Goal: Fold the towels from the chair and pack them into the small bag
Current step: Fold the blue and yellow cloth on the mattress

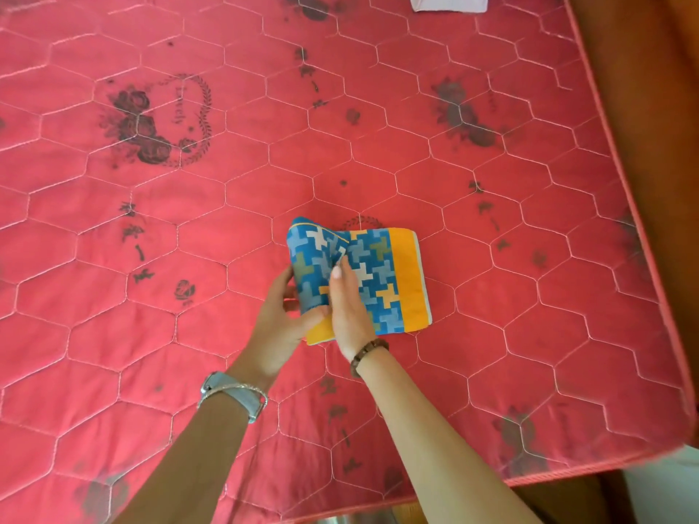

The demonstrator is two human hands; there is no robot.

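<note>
A small towel (382, 274), blue with a light cross pattern and orange borders, lies folded on the red quilted mattress (491, 153) near its middle. My left hand (281, 315) grips the towel's left flap and lifts it up off the bed, thumb on top of the fabric. My right hand (348, 300) lies flat along the middle of the towel, fingers straight, pressing it down at the fold line. Neither a chair nor a small bag is in view.
A white cloth (448, 3) shows at the mattress's top edge. A brown wooden bed frame (643, 88) runs along the right side, and the mattress's front edge (529, 482) is at the bottom right.
</note>
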